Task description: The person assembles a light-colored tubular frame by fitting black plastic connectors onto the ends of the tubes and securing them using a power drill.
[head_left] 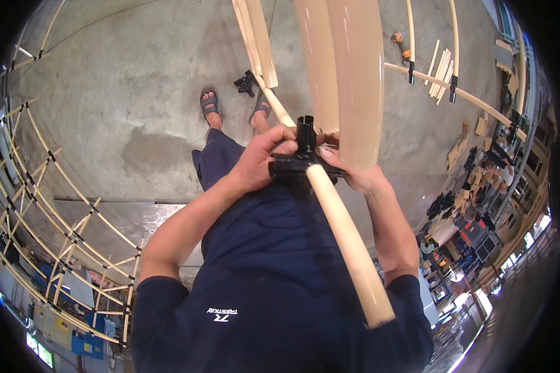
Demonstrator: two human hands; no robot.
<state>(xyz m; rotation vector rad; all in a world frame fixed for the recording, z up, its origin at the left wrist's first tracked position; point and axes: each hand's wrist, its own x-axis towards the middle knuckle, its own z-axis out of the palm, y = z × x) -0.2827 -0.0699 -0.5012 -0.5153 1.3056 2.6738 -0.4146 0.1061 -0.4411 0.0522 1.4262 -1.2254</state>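
A black pipe joint [305, 137] with several sockets sits between my hands in front of my chest. My left hand [261, 158] is closed, its fingers curled against the left side of the joint. On the other side my right hand [358, 171] grips the joint with the thumb laid along it; a large cream pipe [358, 81] close to the camera hides part of this hand. One cream pipe [350, 248] slants from the joint toward the lower right, over my dark shirt. Another cream pipe [276, 105] runs away beyond the joint.
Cream-pipe racking [62, 248] with black joints stands at left. Loose black joints [246, 84] lie on the concrete floor [137, 81] near my sandalled feet. Far right are loose pipes [440, 74], an orange tool [400, 43] and cardboard [457, 152]. Another long pipe [466, 93] crosses at right.
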